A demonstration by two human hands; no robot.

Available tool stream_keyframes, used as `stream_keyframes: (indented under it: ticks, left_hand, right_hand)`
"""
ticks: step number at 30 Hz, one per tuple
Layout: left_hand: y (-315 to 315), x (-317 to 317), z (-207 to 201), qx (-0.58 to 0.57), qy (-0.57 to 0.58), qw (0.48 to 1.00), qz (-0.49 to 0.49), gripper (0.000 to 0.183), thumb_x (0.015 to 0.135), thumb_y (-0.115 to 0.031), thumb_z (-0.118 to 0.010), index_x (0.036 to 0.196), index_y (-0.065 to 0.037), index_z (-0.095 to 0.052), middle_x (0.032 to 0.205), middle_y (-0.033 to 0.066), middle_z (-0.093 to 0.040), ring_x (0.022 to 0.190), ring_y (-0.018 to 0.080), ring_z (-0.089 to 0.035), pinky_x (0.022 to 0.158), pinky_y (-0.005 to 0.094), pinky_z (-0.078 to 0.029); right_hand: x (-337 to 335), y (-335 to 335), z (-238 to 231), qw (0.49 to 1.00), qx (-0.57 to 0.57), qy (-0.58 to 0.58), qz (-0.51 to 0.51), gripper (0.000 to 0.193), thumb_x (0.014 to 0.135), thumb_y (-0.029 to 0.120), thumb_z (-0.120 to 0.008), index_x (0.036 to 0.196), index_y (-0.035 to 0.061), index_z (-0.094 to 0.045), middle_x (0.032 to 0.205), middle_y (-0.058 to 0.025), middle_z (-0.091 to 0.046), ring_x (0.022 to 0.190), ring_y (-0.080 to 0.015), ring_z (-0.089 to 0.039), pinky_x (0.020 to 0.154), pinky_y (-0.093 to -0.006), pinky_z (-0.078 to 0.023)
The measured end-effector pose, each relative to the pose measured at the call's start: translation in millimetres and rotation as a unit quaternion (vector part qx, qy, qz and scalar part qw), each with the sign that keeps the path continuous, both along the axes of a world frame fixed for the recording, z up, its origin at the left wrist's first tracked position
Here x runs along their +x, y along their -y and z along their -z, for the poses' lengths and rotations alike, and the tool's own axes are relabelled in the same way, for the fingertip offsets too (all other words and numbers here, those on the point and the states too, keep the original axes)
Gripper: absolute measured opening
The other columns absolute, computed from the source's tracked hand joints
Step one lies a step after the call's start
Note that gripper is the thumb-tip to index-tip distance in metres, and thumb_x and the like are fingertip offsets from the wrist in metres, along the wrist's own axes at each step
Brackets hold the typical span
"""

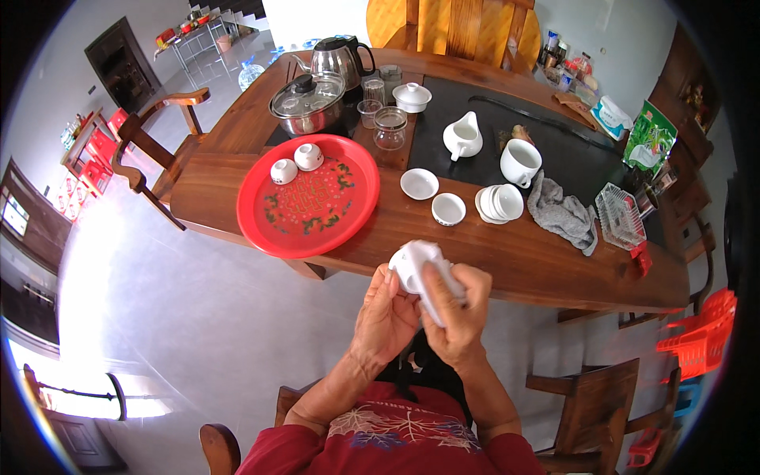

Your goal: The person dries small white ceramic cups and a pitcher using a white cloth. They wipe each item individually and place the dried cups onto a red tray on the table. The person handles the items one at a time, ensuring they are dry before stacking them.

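Just off the table's near edge, my left hand is closed round a small white teacup. My right hand grips a folded white tissue or cloth, slightly blurred, pressed against the cup. On the table beyond stand a shallow white bowl-shaped cup and another small cup. To their right, a few nested white cups lie tilted on a saucer. Two upturned small cups sit on the red round tray at the left.
Behind are a steel pot, a kettle, a glass jar, a lidded white bowl, a white pitcher and a large white cup. A grey cloth and clear plastic box lie right. Wooden chairs flank the table.
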State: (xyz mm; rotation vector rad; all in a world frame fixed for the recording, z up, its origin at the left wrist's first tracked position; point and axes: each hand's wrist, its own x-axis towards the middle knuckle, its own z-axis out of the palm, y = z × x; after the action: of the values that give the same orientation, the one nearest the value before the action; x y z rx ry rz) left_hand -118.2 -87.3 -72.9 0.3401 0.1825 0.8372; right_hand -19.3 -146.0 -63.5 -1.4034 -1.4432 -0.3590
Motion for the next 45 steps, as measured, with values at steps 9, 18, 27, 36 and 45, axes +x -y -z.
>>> stream_keyframes:
  ticks: [9, 18, 27, 36, 45]
  left_hand:
    - [-2.1, -1.0, 12.5, 0.026, -0.015, 0.999, 0.038, 0.043, 0.094, -0.031, -0.050, 0.129, -0.009, -0.040, 0.125, 0.0068, -0.050, 0.117, 0.0213, -0.048, 0.103, 0.0399, -0.038]
    - [-3.1, -10.1, 7.4, 0.088, -0.075, 0.991, 0.070, 0.042, 0.088, -0.025, -0.058, 0.121, -0.004, -0.043, 0.119, 0.0104, -0.053, 0.111, 0.0230, -0.054, 0.098, 0.0407, -0.043]
    - [2.4, -8.8, -0.1, 0.076, -0.059, 0.994, 0.042, 0.014, 0.095, -0.017, -0.047, 0.102, -0.005, -0.047, 0.109, 0.0097, -0.057, 0.104, 0.0230, -0.058, 0.091, 0.0411, -0.049]
    - [2.1, -5.7, 17.8, 0.018, -0.005, 1.000, 0.022, 0.012, 0.096, -0.018, -0.047, 0.104, -0.009, -0.047, 0.107, 0.0059, -0.057, 0.097, 0.0162, -0.056, 0.089, 0.0357, -0.047]
    - [15.9, -3.2, 2.8, 0.053, -0.014, 0.998, 0.039, 0.009, 0.094, -0.012, -0.048, 0.102, -0.008, -0.048, 0.114, 0.0063, -0.056, 0.110, 0.0186, -0.054, 0.098, 0.0388, -0.043]
  right_hand:
    - [7.3, -2.6, 10.7, 0.999, 0.033, -0.004, -0.001, 0.040, 0.073, 0.008, -0.067, 0.113, 0.0064, -0.063, 0.097, -0.0112, -0.049, 0.084, -0.0261, -0.050, 0.071, -0.0356, -0.045]
    - [24.0, -2.5, 1.8, 0.984, -0.012, -0.165, -0.059, 0.037, 0.075, -0.006, -0.056, 0.111, 0.0000, -0.061, 0.099, -0.0117, -0.049, 0.084, -0.0220, -0.053, 0.073, -0.0301, -0.046]
    - [21.5, 7.3, 8.6, 0.966, -0.005, -0.227, -0.121, 0.029, 0.080, 0.009, -0.059, 0.108, 0.0014, -0.064, 0.100, -0.0121, -0.049, 0.084, -0.0223, -0.052, 0.072, -0.0298, -0.044]
    - [-0.9, 8.4, 30.0, 0.996, 0.076, 0.010, -0.036, 0.028, 0.063, 0.005, -0.074, 0.090, 0.0095, -0.068, 0.090, -0.0073, -0.052, 0.079, -0.0246, -0.051, 0.065, -0.0342, -0.045]
    - [16.3, 4.6, -0.4, 0.991, 0.044, -0.128, 0.001, 0.038, 0.067, -0.001, -0.069, 0.104, 0.0083, -0.066, 0.084, -0.0091, -0.051, 0.072, -0.0239, -0.050, 0.061, -0.0320, -0.043]
